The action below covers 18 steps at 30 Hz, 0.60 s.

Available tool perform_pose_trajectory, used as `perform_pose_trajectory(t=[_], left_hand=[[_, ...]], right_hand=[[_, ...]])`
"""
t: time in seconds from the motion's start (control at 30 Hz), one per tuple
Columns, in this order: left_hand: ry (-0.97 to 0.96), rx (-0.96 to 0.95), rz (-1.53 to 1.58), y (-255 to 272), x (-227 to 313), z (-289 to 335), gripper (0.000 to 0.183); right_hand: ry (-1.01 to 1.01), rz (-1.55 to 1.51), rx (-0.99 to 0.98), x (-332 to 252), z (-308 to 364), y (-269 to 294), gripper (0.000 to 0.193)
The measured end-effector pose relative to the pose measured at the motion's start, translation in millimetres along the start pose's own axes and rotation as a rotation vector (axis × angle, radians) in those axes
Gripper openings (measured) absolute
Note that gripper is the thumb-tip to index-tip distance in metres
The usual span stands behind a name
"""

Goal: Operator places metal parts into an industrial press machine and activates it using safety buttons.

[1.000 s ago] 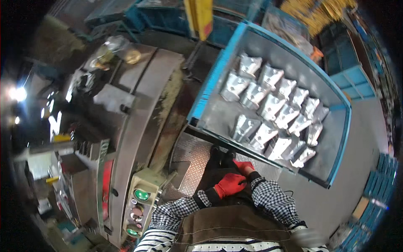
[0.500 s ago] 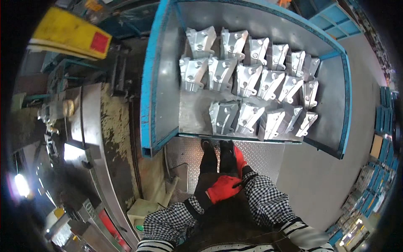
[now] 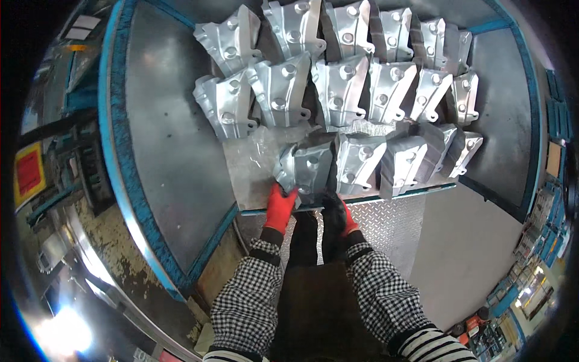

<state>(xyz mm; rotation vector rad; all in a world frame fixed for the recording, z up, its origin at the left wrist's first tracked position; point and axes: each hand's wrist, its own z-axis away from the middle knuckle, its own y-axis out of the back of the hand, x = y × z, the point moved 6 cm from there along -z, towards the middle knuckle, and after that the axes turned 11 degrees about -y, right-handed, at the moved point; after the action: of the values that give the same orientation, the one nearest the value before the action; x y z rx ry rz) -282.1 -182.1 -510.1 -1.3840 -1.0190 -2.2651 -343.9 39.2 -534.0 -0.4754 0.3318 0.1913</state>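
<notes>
My left hand (image 3: 280,208), in a red glove, grips the lower left corner of a stamped sheet-metal part (image 3: 313,168), its fingers closed at the edge. At the lower right edge of the same part is my right hand (image 3: 341,212), in a red glove with a dark palm, its fingers curled against the metal and partly hidden. This grey part has bent flanges and round holes, and stands at the left end of the front row. Directly to its right is a similar bracket-like part (image 3: 360,158).
Several matching parts (image 3: 339,90) stand in rows inside a large blue-framed metal bin (image 3: 175,120). Clear plastic sheeting (image 3: 259,148) lies on the bin floor at left. Below the front edge is a diamond-plate floor (image 3: 386,226). Worn machinery (image 3: 114,241) stands at left.
Both hands have moved from near my body forward to the front-left part and taken hold of it. The bin and its parts now appear closer and larger.
</notes>
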Motion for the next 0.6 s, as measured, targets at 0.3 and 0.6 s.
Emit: perform_pose_trajectory(t=[0.3,0.6], left_hand=[[0.108,-0.093,0.011,16.9,-76.0,-55.9,0.029],[-0.116,0.284,-0.365,51.9,3.9,-10.5,0.095]], right_hand=[[0.176,0.113,0.258,37.3,-42.1,4.2,0.055],[0.234,0.627,0.309,42.7,-57.3,-34.7,0.061]])
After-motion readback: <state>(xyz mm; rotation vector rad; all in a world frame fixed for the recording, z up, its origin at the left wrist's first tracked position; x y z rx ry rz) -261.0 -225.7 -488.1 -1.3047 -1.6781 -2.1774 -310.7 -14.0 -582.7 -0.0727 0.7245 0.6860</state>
